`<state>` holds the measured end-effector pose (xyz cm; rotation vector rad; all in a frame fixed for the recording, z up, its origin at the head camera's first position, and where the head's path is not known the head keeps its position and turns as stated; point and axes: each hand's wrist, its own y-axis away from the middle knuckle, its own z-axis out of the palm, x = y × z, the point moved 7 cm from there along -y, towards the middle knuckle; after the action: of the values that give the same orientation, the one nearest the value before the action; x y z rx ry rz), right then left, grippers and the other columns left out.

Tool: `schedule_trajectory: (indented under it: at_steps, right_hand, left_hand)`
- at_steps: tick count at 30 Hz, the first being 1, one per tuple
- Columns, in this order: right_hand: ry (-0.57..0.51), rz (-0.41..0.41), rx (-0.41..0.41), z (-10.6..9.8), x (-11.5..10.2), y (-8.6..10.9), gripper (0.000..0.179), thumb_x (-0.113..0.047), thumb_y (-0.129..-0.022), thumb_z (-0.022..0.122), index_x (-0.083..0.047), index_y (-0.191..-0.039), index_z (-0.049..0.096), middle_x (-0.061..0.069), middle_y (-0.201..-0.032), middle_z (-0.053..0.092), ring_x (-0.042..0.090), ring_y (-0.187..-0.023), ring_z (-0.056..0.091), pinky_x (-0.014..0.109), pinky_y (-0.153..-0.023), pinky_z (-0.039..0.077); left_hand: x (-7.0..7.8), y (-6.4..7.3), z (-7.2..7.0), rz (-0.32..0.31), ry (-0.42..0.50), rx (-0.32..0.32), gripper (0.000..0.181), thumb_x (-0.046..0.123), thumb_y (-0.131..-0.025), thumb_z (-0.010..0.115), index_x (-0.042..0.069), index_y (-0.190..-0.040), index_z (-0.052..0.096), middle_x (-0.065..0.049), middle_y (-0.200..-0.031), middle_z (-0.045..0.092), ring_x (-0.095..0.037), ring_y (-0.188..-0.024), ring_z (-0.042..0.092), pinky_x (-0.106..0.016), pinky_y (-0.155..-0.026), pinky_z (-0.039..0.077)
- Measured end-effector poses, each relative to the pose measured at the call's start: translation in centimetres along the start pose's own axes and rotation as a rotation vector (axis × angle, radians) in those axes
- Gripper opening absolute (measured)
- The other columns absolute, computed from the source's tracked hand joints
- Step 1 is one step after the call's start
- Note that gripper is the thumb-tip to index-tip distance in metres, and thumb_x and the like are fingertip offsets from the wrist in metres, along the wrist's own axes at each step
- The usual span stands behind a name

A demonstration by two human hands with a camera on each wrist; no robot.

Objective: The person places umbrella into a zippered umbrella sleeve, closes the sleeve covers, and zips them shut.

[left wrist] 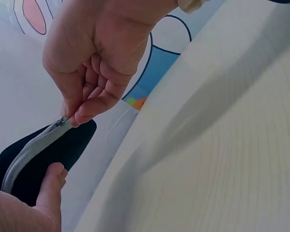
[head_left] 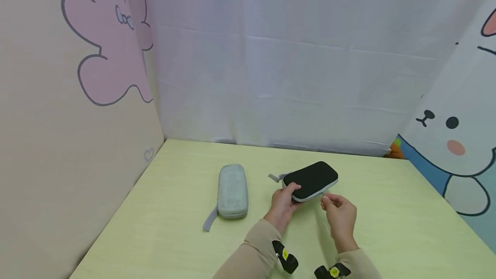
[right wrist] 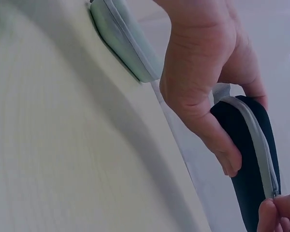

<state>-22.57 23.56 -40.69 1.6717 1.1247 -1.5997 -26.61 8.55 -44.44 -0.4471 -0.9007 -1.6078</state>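
A black zip case (head_left: 314,178) with a light grey zip band is held up above the table, tilted. My left hand (head_left: 282,206) grips it by its near left end, thumb on the top face and fingers underneath. At the case's near right edge, my right hand (head_left: 341,216) pinches the small zipper pull (left wrist: 64,120) between thumb and forefinger. In the right wrist view the zip band (right wrist: 259,140) runs along the case's side up to those fingertips. A grey strap (head_left: 276,178) sticks out from the far left end.
A pale grey-green zip case (head_left: 233,190) lies on the light yellow table (head_left: 166,210) to the left of my hands, its grey strap (head_left: 210,219) pointing toward me. A white curtain (head_left: 271,76) hangs along the back edge. Printed panels stand at both sides.
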Motion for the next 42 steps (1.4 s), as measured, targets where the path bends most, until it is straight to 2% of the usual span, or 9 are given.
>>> schedule_trajectory:
  at_steps: [9, 16, 19, 22, 27, 30, 34, 38, 42]
  right_hand:
    - [0.002, -0.024, -0.023, 1.0, -0.2, 0.8, 0.012, 0.008, -0.084, 0.059, 0.018, -0.091, 0.062, 0.005, -0.068, 0.064, 0.001, -0.055, 0.056, 0.016, -0.054, 0.048]
    - [-0.066, 0.013, -0.013, 1.1, -0.1, 0.7, 0.015, 0.007, -0.087, 0.058, 0.020, -0.095, 0.057, 0.000, -0.066, 0.062, 0.001, -0.056, 0.056, 0.015, -0.054, 0.048]
    - [-0.136, 0.035, -0.021, 1.3, -0.1, 0.7, 0.015, 0.009, -0.087, 0.056, 0.021, -0.094, 0.056, -0.002, -0.065, 0.062, 0.002, -0.056, 0.057, 0.016, -0.055, 0.048]
    - [-0.171, 0.047, -0.018, 1.4, -0.1, 0.7, 0.013, 0.009, -0.087, 0.055, 0.020, -0.093, 0.055, -0.003, -0.064, 0.061, 0.002, -0.057, 0.057, 0.016, -0.056, 0.049]
    - [-0.143, 0.048, -0.005, 1.0, -0.3, 0.4, 0.016, 0.007, -0.089, 0.054, 0.020, -0.098, 0.055, -0.004, -0.067, 0.060, 0.001, -0.059, 0.056, 0.015, -0.057, 0.048]
    - [-0.109, 0.049, -0.004, 0.7, -0.4, 0.2, 0.018, 0.005, -0.090, 0.054, 0.020, -0.100, 0.055, -0.004, -0.068, 0.060, 0.001, -0.059, 0.056, 0.015, -0.057, 0.048]
    - [-0.040, 0.044, -0.002, 0.2, -0.4, -0.1, 0.019, 0.002, -0.091, 0.055, 0.018, -0.101, 0.057, -0.005, -0.069, 0.060, 0.000, -0.058, 0.056, 0.016, -0.057, 0.048]
    - [0.028, 0.040, -0.015, -0.2, -0.2, -0.5, 0.019, -0.001, -0.091, 0.055, 0.015, -0.101, 0.059, -0.005, -0.071, 0.061, -0.001, -0.058, 0.056, 0.018, -0.058, 0.048]
    - [0.050, 0.049, -0.035, -0.3, 0.2, -0.7, 0.019, -0.002, -0.091, 0.055, 0.014, -0.101, 0.058, -0.005, -0.072, 0.061, -0.001, -0.058, 0.057, 0.019, -0.058, 0.047]
  left_hand:
    - [-0.2, -0.1, 0.1, 0.007, 0.034, 0.030, 0.048, 0.003, -0.073, 0.065, -0.010, -0.113, 0.041, -0.023, -0.105, 0.057, -0.025, -0.086, 0.061, -0.041, -0.076, 0.051]
    - [-0.5, -0.4, 0.3, -0.009, 0.112, -0.009, 0.063, -0.001, -0.073, 0.060, -0.006, -0.127, 0.030, -0.025, -0.114, 0.051, -0.028, -0.090, 0.058, -0.045, -0.077, 0.050]
    - [-0.7, -0.4, 0.2, -0.038, 0.105, -0.011, 0.060, 0.001, -0.072, 0.059, -0.003, -0.128, 0.036, -0.021, -0.110, 0.054, -0.027, -0.088, 0.058, -0.043, -0.074, 0.050]
    - [-0.9, -0.5, 0.0, -0.072, 0.040, 0.001, 0.050, 0.006, -0.071, 0.060, -0.003, -0.119, 0.048, -0.017, -0.100, 0.061, -0.024, -0.083, 0.060, -0.037, -0.071, 0.050]
    - [-0.9, -0.6, -0.4, -0.102, -0.015, 0.023, 0.042, 0.016, -0.072, 0.062, 0.000, -0.110, 0.057, -0.011, -0.089, 0.061, -0.019, -0.078, 0.058, -0.032, -0.070, 0.047]
    - [-1.1, -0.7, -0.5, -0.128, -0.001, -0.010, 0.044, 0.014, -0.071, 0.059, -0.002, -0.113, 0.057, -0.011, -0.091, 0.061, -0.020, -0.081, 0.057, -0.032, -0.073, 0.045]
    - [-1.3, -0.7, -0.4, -0.182, 0.000, -0.099, 0.049, 0.003, -0.067, 0.052, -0.006, -0.115, 0.053, -0.013, -0.101, 0.060, -0.023, -0.088, 0.058, -0.033, -0.079, 0.045]
    - [-1.2, -0.7, -0.1, -0.215, -0.075, -0.165, 0.046, -0.003, -0.066, 0.051, -0.007, -0.112, 0.051, -0.014, -0.107, 0.055, -0.023, -0.091, 0.056, -0.033, -0.083, 0.046]
    - [-1.1, -0.9, -0.1, -0.224, -0.196, -0.200, 0.036, -0.004, -0.066, 0.053, -0.003, -0.102, 0.055, -0.010, -0.100, 0.058, -0.020, -0.086, 0.057, -0.030, -0.078, 0.047]
